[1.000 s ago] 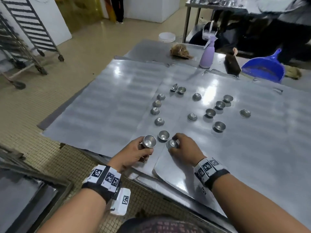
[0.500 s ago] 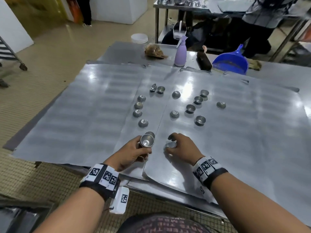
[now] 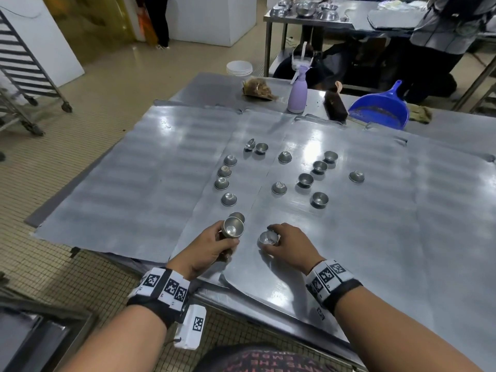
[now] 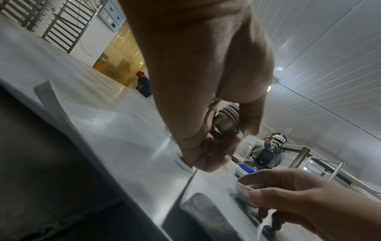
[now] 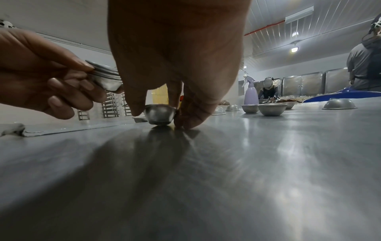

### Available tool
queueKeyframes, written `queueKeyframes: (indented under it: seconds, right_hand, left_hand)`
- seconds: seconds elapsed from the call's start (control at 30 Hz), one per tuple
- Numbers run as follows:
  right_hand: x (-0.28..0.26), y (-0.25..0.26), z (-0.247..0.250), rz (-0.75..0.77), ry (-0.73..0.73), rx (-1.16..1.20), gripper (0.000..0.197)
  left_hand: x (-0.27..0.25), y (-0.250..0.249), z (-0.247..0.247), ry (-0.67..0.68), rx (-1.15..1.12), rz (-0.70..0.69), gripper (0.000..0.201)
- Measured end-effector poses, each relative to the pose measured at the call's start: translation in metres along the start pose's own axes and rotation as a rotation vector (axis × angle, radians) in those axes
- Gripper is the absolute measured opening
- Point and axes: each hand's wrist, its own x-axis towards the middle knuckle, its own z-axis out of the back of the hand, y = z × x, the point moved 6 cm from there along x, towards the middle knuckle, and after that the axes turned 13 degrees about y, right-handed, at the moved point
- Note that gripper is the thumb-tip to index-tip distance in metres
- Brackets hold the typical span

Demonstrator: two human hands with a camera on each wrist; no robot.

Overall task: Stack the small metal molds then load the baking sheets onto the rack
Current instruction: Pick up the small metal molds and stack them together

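My left hand (image 3: 212, 247) grips a small nested stack of metal molds (image 3: 233, 228), tilted, its mouth facing up and away; the stacked rims (image 5: 104, 71) show from the side in the right wrist view. My right hand (image 3: 288, 244) pinches a single mold (image 3: 267, 238) that stands upright on the baking sheet (image 3: 375, 232), its base touching the metal (image 5: 159, 115). One more mold (image 3: 238, 216) sits just behind the left hand. Several loose molds (image 3: 279, 187) lie scattered further out, some upright, some upside down. The sheets (image 3: 128, 183) overlap on the table.
A wheeled rack (image 3: 24, 68) stands on the floor at far left. At the table's far edge are a purple spray bottle (image 3: 297, 92), a brush (image 3: 335, 103), a blue dustpan (image 3: 381, 107) and a brown clump (image 3: 257, 88). A person (image 3: 442, 36) stands beyond, by another steel table (image 3: 322, 16).
My right hand has turned the mold under it so its open mouth now faces up between the fingertips. The left hand stays put with its stack. The head view has swung right.
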Motion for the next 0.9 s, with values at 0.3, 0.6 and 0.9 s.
queueKeyframes:
  seconds: [0.3,0.6,0.9]
  right_hand:
    - [-0.008,0.01,0.01,0.037,-0.051,0.114,0.049]
    - [-0.007,0.074,0.035,0.236,0.003,0.312,0.059]
    - [-0.006,0.073,0.027,0.245,0.076,0.322,0.055]
  left_hand:
    - [-0.002,-0.004,-0.011,0.001,0.067,-0.002,0.025]
    - [-0.002,-0.014,-0.02,0.055,0.131,-0.02,0.029]
    - [-0.003,-0.017,-0.018,0.064,0.112,-0.046,0.039]
